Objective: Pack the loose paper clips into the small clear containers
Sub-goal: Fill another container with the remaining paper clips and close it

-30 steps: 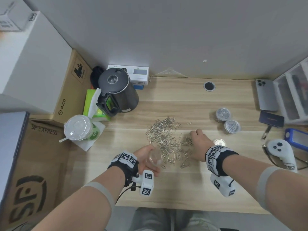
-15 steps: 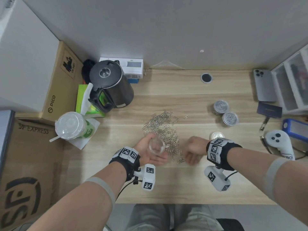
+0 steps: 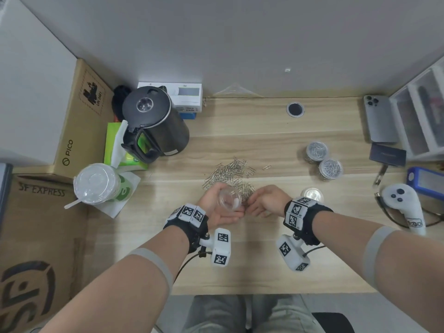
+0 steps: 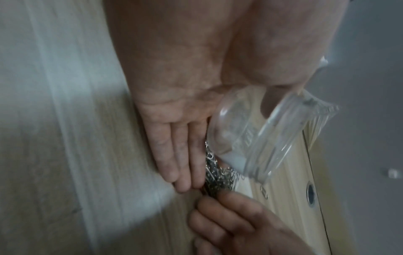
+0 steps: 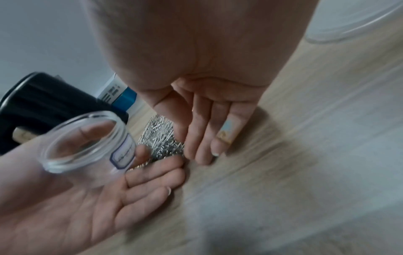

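Observation:
A pile of loose silver paper clips [image 3: 230, 174] lies mid-desk. My left hand [image 3: 216, 207] rests palm up at its near edge, thumb and forefinger gripping an empty small clear container [image 3: 230, 200] tilted with its mouth toward me. The other left fingers lie straight on the wood. My right hand [image 3: 264, 203] stands on its edge, straight fingers against the clips [image 5: 161, 136] and touching the left fingertips. In the left wrist view the container [image 4: 261, 131] sits above gathered clips [image 4: 218, 179]. The right wrist view shows the container [image 5: 87, 141] with a small label.
Two closed containers full of clips [image 3: 317, 150] [image 3: 330, 168] and a loose lid [image 3: 312, 193] stand at right. A black kettle [image 3: 153, 123] and a lidded cup [image 3: 98, 183] are at left. A phone [image 3: 379, 118] and a white controller [image 3: 406, 205] lie far right.
My right hand has swept leftward from the pile's right side to meet the left fingertips, drawing the near clips together. The left hand still holds the container and has barely moved.

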Action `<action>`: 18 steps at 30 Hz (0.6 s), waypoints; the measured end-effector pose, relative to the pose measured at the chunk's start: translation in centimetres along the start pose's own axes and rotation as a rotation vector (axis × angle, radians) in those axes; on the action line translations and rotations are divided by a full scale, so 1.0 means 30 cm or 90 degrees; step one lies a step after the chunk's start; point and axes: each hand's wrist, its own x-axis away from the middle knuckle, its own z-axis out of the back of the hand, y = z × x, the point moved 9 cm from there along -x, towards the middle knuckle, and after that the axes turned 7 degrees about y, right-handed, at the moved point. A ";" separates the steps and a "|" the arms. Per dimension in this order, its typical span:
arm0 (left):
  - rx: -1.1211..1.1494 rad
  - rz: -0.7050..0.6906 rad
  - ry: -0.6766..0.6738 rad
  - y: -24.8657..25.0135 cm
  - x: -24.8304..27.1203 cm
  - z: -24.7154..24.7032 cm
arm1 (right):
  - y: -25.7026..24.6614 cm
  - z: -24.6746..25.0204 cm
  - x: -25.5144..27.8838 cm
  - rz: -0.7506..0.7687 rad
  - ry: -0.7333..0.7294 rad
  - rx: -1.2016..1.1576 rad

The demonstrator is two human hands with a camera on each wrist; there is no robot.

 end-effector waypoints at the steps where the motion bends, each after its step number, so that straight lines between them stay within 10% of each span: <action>1: 0.017 -0.003 0.009 0.011 0.001 0.014 | -0.020 0.034 -0.001 0.025 0.044 0.000; 8: 0.100 -0.050 0.056 0.066 0.038 0.139 | -0.130 0.301 -0.016 0.153 0.316 0.241; 18: 0.164 -0.062 0.116 0.122 -0.011 0.201 | -0.186 0.135 -0.064 0.222 0.199 0.362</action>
